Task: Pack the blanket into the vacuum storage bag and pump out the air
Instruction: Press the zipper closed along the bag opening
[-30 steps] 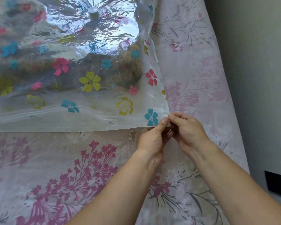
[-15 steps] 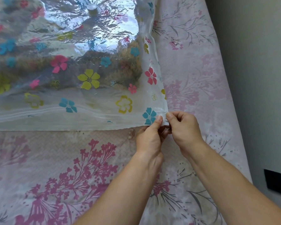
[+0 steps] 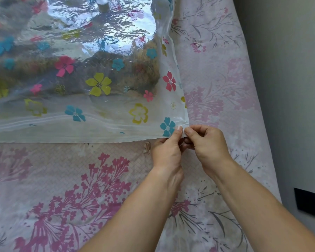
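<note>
While the vacuum storage bag (image 3: 98, 113) is lying on the flowered bedspread (image 3: 80, 179) with the blanket (image 3: 138, 70) showing inside it, the left hand (image 3: 168, 151) and right hand (image 3: 205, 144) are pinching its near right corner at the zip seal (image 3: 49, 122). The bag is probably feeling light, limp and slippery, so gripping along the stiffer zip seal is looking wisest.

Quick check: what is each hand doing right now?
Left hand: pinching the near right corner of the vacuum storage bag.
Right hand: pinching the same corner.
</note>
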{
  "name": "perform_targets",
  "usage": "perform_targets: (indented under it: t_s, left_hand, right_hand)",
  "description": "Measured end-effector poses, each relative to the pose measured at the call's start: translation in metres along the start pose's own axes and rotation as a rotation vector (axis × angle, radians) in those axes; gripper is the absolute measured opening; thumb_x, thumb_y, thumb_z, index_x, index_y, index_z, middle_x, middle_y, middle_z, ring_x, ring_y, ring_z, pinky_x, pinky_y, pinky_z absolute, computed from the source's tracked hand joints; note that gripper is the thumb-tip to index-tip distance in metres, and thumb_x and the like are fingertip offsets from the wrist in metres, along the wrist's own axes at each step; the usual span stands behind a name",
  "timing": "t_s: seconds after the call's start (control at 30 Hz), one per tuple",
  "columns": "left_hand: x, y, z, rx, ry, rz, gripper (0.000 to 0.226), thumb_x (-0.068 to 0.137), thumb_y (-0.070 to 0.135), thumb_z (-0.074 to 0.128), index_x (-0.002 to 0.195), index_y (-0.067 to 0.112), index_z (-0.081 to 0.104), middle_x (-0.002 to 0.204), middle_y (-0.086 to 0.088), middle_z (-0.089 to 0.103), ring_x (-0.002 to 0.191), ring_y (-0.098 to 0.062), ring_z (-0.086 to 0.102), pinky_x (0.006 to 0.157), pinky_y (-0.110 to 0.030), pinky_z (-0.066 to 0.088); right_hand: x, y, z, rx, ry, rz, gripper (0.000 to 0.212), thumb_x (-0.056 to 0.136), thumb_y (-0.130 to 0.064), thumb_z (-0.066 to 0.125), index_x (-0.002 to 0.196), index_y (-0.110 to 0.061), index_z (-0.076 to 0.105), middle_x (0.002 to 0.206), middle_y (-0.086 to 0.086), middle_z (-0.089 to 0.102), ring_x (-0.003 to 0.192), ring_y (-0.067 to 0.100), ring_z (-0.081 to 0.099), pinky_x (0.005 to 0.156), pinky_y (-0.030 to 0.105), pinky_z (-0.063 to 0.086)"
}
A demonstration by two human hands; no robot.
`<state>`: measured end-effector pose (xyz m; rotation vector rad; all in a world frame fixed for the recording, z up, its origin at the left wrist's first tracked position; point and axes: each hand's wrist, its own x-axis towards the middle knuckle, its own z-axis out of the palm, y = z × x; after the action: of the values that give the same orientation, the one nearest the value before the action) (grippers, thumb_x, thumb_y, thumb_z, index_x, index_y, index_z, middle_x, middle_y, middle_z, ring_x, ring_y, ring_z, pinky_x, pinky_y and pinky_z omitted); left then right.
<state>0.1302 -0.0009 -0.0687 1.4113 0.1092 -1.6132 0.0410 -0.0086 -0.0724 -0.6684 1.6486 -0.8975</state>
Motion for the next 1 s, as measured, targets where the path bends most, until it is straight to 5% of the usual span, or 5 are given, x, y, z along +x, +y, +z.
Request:
perform_targets:
  t_s: [0.27, 0.57, 0.73, 0.83, 1.0]
  left_hand:
    - [0.003, 0.003, -0.004, -0.061, 0.058, 0.003, 0.005, 0.093, 0.006, 0.074, 0.095, 0.003, 0.070, 0.084, -0.008, 0.070, 0.066, -0.013, 0.064, 0.055, -0.020, 0.052]
    - [0.007, 0.015, -0.015, -0.045, 0.069, 0.018, 0.004, 0.093, 0.006, 0.075, 0.090, 0.007, 0.072, 0.077, -0.001, 0.072, 0.060, -0.006, 0.065, 0.055, -0.018, 0.054]
    - [0.011, 0.025, -0.025, -0.065, 0.055, 0.001, 0.010, 0.093, 0.008, 0.073, 0.102, 0.005, 0.070, 0.084, -0.002, 0.070, 0.066, -0.007, 0.063, 0.055, -0.017, 0.054]
    - [0.012, 0.026, -0.029, -0.078, 0.033, -0.037, 0.012, 0.095, 0.011, 0.072, 0.106, 0.008, 0.068, 0.083, -0.001, 0.069, 0.064, -0.006, 0.063, 0.054, -0.018, 0.053]
    - [0.012, 0.030, -0.030, -0.001, -0.006, -0.050, 0.014, 0.094, 0.014, 0.074, 0.096, 0.002, 0.067, 0.061, -0.004, 0.065, 0.045, -0.011, 0.058, 0.045, -0.020, 0.049]
  right_hand:
    - [0.001, -0.001, 0.003, 0.100, 0.002, 0.045, 0.012, 0.098, -0.005, 0.062, 0.096, 0.001, 0.072, 0.086, 0.015, 0.078, 0.074, 0.024, 0.076, 0.064, 0.026, 0.059]
    - [0.000, -0.004, 0.005, 0.188, 0.025, 0.063, 0.015, 0.099, -0.003, 0.059, 0.090, 0.001, 0.070, 0.088, 0.017, 0.077, 0.078, 0.027, 0.077, 0.065, 0.028, 0.061]
    - [-0.004, -0.005, 0.011, 0.222, 0.098, 0.074, 0.013, 0.098, -0.003, 0.061, 0.089, -0.003, 0.070, 0.085, 0.015, 0.075, 0.068, 0.018, 0.073, 0.062, 0.027, 0.060]
    - [-0.014, -0.002, 0.022, 0.448, 0.092, 0.170, 0.009, 0.095, -0.008, 0.067, 0.086, -0.009, 0.069, 0.072, 0.003, 0.071, 0.058, 0.009, 0.065, 0.057, 0.024, 0.056]
    - [-0.024, -0.002, 0.054, 0.586, 0.035, 0.328, 0.009, 0.087, -0.015, 0.076, 0.083, -0.012, 0.069, 0.062, 0.001, 0.058, 0.048, 0.007, 0.050, 0.046, 0.018, 0.043]
